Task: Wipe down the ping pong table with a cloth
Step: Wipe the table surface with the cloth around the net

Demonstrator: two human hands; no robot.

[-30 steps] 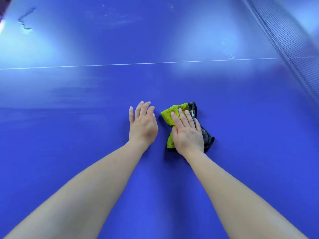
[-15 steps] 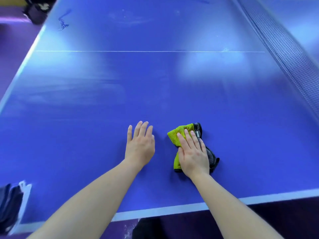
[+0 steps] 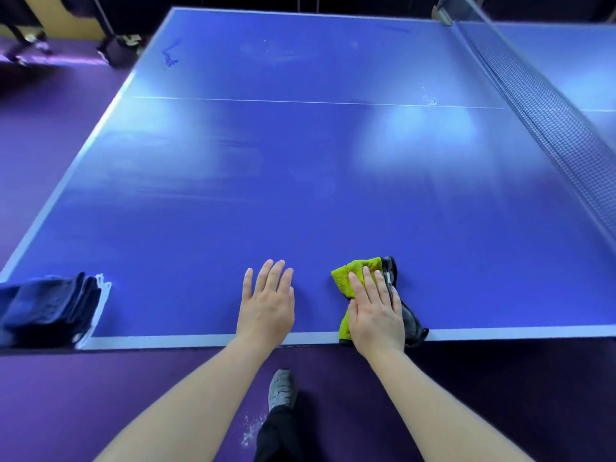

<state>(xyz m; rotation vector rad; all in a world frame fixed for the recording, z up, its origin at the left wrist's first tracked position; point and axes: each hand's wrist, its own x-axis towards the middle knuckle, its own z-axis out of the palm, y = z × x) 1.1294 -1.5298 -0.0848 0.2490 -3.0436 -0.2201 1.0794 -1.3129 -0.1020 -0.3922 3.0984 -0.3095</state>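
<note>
The blue ping pong table (image 3: 300, 181) fills most of the view, with its white front edge line just below my hands. A yellow-green and dark grey cloth (image 3: 353, 273) lies folded at the table's near edge. My right hand (image 3: 375, 310) presses flat on the cloth with straight fingers, covering its middle. My left hand (image 3: 266, 303) rests flat on the bare table surface, a hand's width to the left of the cloth. Smudges and scuff marks (image 3: 430, 98) show on the far half, near the centre line.
The net (image 3: 546, 118) runs along the right side. A folded stack of dark blue cloth (image 3: 46, 308) sits on the table's near left corner. Purple floor surrounds the table; my shoe (image 3: 281, 388) stands below the edge. Dark furniture legs (image 3: 113, 45) stand at far left.
Both hands and the cloth have slid back toward me, from mid-table to the near edge. The view has pulled back, so the table's edge, the floor and the blue stack now show.
</note>
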